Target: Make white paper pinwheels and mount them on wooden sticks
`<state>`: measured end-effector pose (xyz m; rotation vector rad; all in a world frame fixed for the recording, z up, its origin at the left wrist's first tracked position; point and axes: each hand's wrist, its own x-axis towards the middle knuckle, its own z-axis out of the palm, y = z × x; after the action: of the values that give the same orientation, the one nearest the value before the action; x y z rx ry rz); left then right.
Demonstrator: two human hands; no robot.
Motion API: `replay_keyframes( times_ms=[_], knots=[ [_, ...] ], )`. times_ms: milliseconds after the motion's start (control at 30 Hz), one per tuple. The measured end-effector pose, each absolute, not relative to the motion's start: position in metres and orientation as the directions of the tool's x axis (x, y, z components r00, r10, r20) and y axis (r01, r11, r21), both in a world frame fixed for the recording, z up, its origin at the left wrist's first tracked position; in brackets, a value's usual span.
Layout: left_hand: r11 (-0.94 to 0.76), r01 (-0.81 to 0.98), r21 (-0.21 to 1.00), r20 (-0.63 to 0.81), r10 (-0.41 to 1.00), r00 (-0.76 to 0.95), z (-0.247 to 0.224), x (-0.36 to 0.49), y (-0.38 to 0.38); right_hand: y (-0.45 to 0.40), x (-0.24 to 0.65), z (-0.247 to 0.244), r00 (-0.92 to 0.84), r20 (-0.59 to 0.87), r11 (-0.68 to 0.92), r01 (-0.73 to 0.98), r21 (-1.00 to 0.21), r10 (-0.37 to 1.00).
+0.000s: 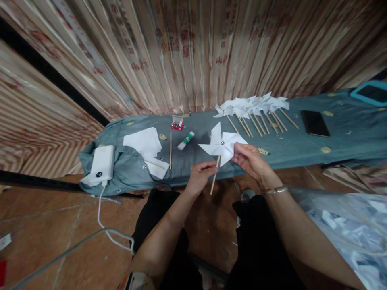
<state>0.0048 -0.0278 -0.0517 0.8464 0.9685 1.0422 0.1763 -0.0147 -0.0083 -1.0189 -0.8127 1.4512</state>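
Observation:
A white paper pinwheel (222, 147) with a round metal pin at its centre is held up in front of me, over the near edge of the cloth. My left hand (203, 175) pinches its wooden stick (213, 183) just below the paper blades. At the right blade, the fingers of my right hand (250, 159) are closed on the paper. Behind it, a row of similar white pinwheels (256, 105) lies with their sticks toward me. A glue stick (186, 141), a loose wooden stick (171, 150) and a small red box of pins (177, 123) lie to the left.
White paper sheets (143, 141) and a power bank (102, 163) with a white cable (101, 209) are at the left of the cloth-covered surface (287, 153). A dark phone (315, 123) and a blue-framed device (370, 92) lie right. A plastic bag (347, 225) stands at lower right.

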Motion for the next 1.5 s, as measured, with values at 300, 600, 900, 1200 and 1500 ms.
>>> replay_keyframes(
  times_ms=[300,600,900,1200,1500],
  knots=[
    [0.364,-0.332,0.871,-0.269,0.916,0.297,-0.045,0.004,-0.032,-0.016,0.185,-0.007,-0.104,-0.074,-0.108,-0.366,-0.924,0.992],
    [0.446,-0.322,0.835,-0.328,0.874,0.359,-0.044,0.006,-0.035,-0.017,0.181,-0.005,-0.102,-0.103,-0.134,-0.37,-0.919,0.989],
    [0.466,-0.36,0.808,-0.352,0.872,0.339,-0.046,0.006,-0.034,-0.016,0.183,-0.012,-0.078,-0.119,-0.14,-0.376,-0.916,0.99],
    [0.424,-0.35,0.835,-0.33,0.896,0.296,-0.042,0.005,-0.034,-0.017,0.172,-0.009,-0.078,-0.123,-0.144,-0.389,-0.91,0.989],
    [0.396,-0.375,0.839,-0.317,0.914,0.255,-0.045,0.004,-0.032,-0.018,0.17,-0.01,-0.083,-0.065,-0.087,-0.304,-0.949,0.994]
  ],
)
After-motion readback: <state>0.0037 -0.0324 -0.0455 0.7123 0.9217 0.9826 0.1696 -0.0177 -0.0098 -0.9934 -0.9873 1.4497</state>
